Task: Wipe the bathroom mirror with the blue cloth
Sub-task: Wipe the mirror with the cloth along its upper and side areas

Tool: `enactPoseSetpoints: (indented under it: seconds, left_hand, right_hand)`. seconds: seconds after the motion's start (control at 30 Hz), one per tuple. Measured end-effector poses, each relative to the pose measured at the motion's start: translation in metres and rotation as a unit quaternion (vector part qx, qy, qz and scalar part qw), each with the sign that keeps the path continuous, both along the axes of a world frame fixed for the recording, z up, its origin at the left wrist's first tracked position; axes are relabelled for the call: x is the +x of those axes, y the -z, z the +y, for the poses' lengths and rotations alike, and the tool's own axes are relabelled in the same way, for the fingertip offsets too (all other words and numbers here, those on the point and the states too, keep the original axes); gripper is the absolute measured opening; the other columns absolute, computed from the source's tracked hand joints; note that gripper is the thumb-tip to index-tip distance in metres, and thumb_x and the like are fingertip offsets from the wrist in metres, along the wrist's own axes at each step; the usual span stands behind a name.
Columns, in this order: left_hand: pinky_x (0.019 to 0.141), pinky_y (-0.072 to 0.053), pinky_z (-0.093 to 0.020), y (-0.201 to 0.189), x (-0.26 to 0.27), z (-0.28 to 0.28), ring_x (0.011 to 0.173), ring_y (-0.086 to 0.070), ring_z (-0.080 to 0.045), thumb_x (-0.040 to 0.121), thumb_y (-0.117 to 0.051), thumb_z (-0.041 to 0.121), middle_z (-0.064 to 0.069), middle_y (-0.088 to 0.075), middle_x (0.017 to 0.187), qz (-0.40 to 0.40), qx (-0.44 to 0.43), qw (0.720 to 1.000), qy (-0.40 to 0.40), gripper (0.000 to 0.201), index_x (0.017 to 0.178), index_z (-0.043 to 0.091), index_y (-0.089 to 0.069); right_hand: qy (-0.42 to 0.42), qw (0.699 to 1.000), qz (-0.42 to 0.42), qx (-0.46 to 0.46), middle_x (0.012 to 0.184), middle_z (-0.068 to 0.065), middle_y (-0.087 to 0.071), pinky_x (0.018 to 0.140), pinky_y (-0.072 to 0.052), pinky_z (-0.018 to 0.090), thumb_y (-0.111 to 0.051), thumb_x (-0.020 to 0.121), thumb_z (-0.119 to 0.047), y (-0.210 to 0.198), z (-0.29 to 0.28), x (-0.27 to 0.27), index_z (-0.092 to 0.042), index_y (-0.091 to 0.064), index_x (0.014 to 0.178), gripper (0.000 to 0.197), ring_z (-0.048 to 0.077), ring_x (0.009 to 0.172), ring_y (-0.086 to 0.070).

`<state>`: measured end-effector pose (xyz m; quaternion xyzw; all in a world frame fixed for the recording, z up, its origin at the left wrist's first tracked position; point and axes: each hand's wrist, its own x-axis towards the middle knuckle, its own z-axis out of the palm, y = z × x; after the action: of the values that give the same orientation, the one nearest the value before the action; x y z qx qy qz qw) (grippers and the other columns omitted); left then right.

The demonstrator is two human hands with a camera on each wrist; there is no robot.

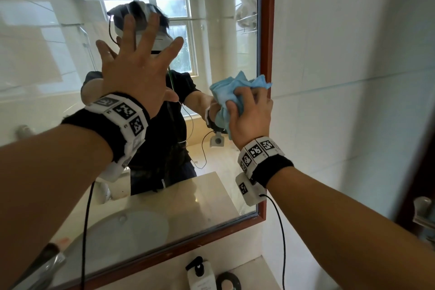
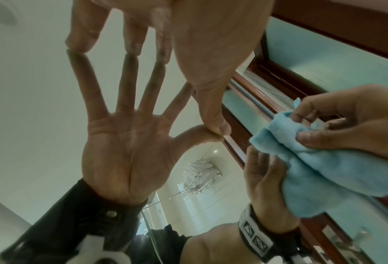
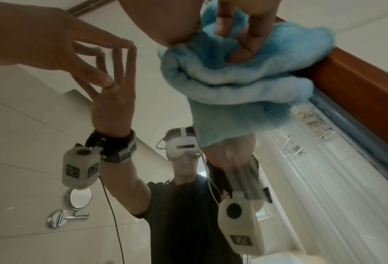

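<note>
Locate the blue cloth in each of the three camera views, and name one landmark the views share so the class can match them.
Head: the blue cloth sits right of centre, bunched in the right hand against the mirror's right edge.
Left wrist: blue cloth at the right, gripped by the right hand.
Right wrist: blue cloth fills the upper centre, close to the lens.
Shared landmark: the brown wooden mirror frame, beside the cloth in every view.

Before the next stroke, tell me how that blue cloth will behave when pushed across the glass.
Probably floppy: the blue cloth sits bunched in folds in the right hand. Its fluffy nap suggests light, grippy drag on the mirror. A loose edge already laps the wooden frame and may snag.
</note>
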<state>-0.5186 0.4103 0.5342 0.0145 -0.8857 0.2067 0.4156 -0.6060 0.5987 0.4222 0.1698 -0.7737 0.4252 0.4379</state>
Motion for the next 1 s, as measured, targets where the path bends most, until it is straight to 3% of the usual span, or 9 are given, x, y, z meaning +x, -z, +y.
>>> enactPoseSetpoints:
  seconds: [0.17,0.33,0.47,0.63,0.73,1.0]
  left_hand:
    - [0.099,-0.027,-0.077,0.001,0.000,0.002,0.148,-0.005,-0.042,0.061,-0.074,0.067,-0.007,-0.001,0.164,-0.002,-0.001,1.000,-0.012,0.111,0.151,0.038,-0.016]
    - [0.100,-0.026,-0.077,0.004,-0.001,0.002,0.147,-0.005,-0.043,0.061,-0.074,0.067,-0.007,-0.001,0.164,0.003,0.004,1.000,-0.011,0.111,0.151,0.038,-0.017]
    - [0.101,-0.025,-0.077,0.006,-0.001,0.002,0.148,-0.003,-0.042,0.062,-0.073,0.066,-0.005,0.000,0.164,0.003,0.012,1.000,-0.013,0.110,0.151,0.038,-0.016]
    - [0.103,-0.024,-0.075,0.008,-0.001,0.004,0.148,-0.001,-0.040,0.065,-0.072,0.066,-0.004,0.002,0.164,-0.003,0.014,1.000,-0.018,0.108,0.151,0.037,-0.014]
    - [0.103,-0.025,-0.075,0.009,-0.001,0.004,0.148,0.000,-0.040,0.065,-0.071,0.067,-0.004,0.001,0.164,-0.006,0.012,1.000,-0.020,0.108,0.152,0.036,-0.014]
    - [0.104,-0.023,-0.075,0.012,0.000,0.005,0.149,0.000,-0.040,0.065,-0.072,0.066,-0.004,0.000,0.164,-0.013,0.017,1.000,-0.017,0.108,0.152,0.036,-0.015]
  right_hand:
    - [0.002,0.999,0.020,-0.024,0.120,0.011,-0.048,0.079,-0.038,0.031,-0.059,0.091,-0.032,-0.060,0.000,-0.005,-0.020,-0.060,0.114,0.026,0.031,0.099,-0.047]
    - [-0.005,0.999,0.039,-0.007,0.119,0.010,-0.049,0.091,-0.042,0.036,-0.060,0.089,-0.031,-0.096,0.004,-0.006,-0.019,-0.062,0.112,0.025,0.028,0.098,-0.050]
    - [-0.013,0.998,0.064,0.011,0.121,0.012,-0.050,0.090,-0.040,0.034,-0.061,0.090,-0.030,-0.082,0.008,-0.006,-0.018,-0.063,0.117,0.030,0.030,0.099,-0.052]
    - [-0.024,0.996,0.076,0.042,0.121,0.014,-0.052,0.094,-0.043,0.041,-0.066,0.084,-0.020,-0.061,0.013,-0.005,-0.015,-0.064,0.117,0.033,0.034,0.104,-0.051]
    - [-0.031,0.997,0.060,0.043,0.124,0.013,-0.051,0.094,-0.042,0.041,-0.066,0.084,-0.019,-0.046,0.014,-0.004,-0.016,-0.064,0.117,0.033,0.035,0.108,-0.049]
    - [-0.027,0.998,0.051,0.030,0.118,0.013,-0.055,0.082,-0.044,0.037,-0.068,0.082,-0.014,0.000,0.015,-0.002,-0.013,-0.065,0.105,0.023,0.036,0.098,-0.049]
